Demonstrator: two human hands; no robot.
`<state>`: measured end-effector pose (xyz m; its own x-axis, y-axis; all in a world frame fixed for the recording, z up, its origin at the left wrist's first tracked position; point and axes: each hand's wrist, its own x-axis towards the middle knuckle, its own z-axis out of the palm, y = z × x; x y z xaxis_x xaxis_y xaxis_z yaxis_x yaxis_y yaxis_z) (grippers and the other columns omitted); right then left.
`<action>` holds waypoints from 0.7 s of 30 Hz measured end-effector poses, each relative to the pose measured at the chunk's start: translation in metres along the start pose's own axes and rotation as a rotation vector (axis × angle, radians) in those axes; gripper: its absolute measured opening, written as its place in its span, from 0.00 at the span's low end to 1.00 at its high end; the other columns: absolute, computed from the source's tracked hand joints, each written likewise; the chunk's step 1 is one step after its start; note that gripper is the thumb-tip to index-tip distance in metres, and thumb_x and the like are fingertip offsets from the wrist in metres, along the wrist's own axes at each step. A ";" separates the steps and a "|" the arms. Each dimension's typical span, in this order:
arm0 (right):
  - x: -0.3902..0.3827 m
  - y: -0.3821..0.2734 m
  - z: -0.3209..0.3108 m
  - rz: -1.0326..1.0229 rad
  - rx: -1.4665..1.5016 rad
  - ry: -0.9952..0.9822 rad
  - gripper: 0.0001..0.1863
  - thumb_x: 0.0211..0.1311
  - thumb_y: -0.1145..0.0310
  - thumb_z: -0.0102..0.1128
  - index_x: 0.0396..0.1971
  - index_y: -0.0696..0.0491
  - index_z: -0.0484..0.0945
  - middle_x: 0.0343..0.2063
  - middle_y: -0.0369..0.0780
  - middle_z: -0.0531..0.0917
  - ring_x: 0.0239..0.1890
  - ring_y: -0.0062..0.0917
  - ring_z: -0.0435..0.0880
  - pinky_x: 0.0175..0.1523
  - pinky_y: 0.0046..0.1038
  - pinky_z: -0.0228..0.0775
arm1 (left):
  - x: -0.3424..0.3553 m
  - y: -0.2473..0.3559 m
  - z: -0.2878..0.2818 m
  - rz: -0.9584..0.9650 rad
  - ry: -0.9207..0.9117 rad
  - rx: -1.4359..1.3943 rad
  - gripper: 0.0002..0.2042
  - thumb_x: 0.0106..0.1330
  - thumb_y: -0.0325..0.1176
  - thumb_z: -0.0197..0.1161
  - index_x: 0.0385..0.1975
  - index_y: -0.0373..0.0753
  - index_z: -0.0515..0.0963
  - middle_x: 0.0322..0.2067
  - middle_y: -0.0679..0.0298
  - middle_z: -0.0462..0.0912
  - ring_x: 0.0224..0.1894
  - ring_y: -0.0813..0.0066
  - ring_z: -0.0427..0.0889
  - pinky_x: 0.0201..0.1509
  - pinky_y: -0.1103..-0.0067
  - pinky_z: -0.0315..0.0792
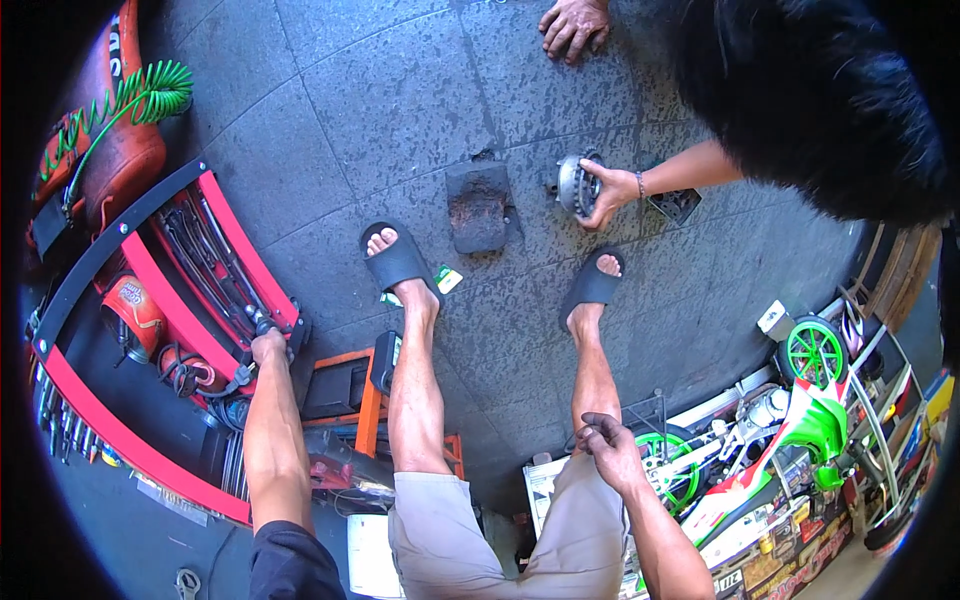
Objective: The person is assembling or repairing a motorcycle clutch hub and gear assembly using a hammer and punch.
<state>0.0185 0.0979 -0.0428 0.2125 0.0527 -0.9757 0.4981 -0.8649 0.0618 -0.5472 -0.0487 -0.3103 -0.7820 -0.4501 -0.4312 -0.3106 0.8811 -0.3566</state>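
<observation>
Left hand (268, 347) closes on a tool at the red tool tray (225, 230) edge — we lift straight; right hand (605, 440) fingers curled, empty.

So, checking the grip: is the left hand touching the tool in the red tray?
Touching: the head view shows the left hand closed around a tool at the red tray edge.

Bright, even daylight falls on the floor (400, 110) in front of me, with only soft, short shadows under my sandals (398, 262). No harsh glare, just a mild sheen on the green wheel (815, 352) at 4 o'clock. The fisheye bends the red tool cart (150, 330) at 9 o'clock, and the rim goes black all round. Focus is sharp at centre, softer toward the edges.
</observation>
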 end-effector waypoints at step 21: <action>0.062 -0.018 0.007 -0.140 -0.232 0.014 0.21 0.71 0.68 0.54 0.59 0.64 0.75 0.41 0.43 0.86 0.42 0.25 0.85 0.51 0.26 0.76 | -0.011 -0.017 0.004 0.251 0.156 0.311 0.25 0.61 0.44 0.65 0.52 0.31 0.80 0.52 0.43 0.83 0.56 0.48 0.84 0.60 0.61 0.77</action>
<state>0.0171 0.1130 -0.1062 0.1384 0.1717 -0.9754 0.7022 -0.7115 -0.0256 -0.5313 -0.0590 -0.3032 -0.8921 -0.1793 -0.4147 0.0588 0.8640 -0.5001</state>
